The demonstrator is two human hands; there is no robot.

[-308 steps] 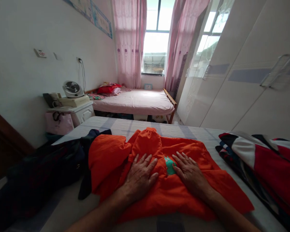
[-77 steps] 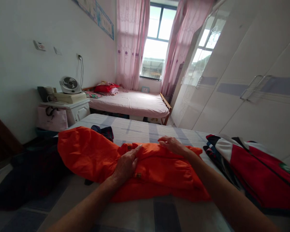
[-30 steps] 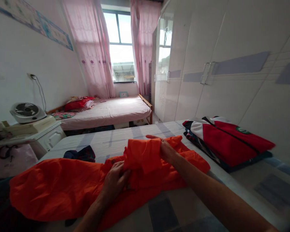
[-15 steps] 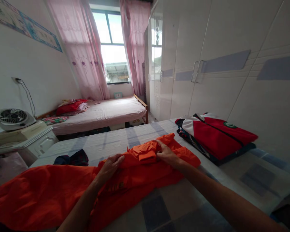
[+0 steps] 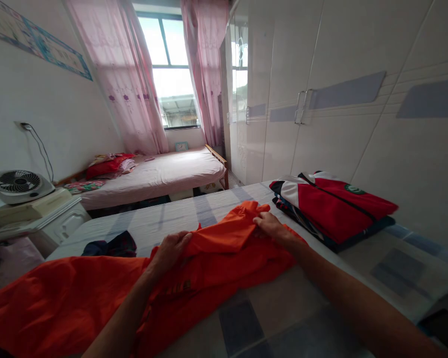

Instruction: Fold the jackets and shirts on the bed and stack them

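Observation:
An orange garment (image 5: 74, 293) with small dark lettering lies spread and partly folded across the bed, its long left portion reaching the lower left edge of the view. My left hand (image 5: 171, 248) is closed on the fabric near its middle, thumb and fingers pinching the upper edge. Further right, my right hand (image 5: 271, 224) pinches the raised end of the same cloth, and a smooth fold stretches between the two hands. Part of the lettering is hidden by creases and my left forearm.
Folded clothes topped by a red, white and black jacket (image 5: 339, 199) sit at the right. A dark crumpled cloth (image 5: 110, 244) lies behind the garment. A fan (image 5: 20, 185) stands on a cabinet at left. Beyond are a second bed (image 5: 171, 171) and a tall wardrobe (image 5: 332, 139).
My right hand has moved right and slightly up, drawing the orange fabric out; the bunched piece between the hands has become a smoother, raised fold. My left hand stays nearly in place.

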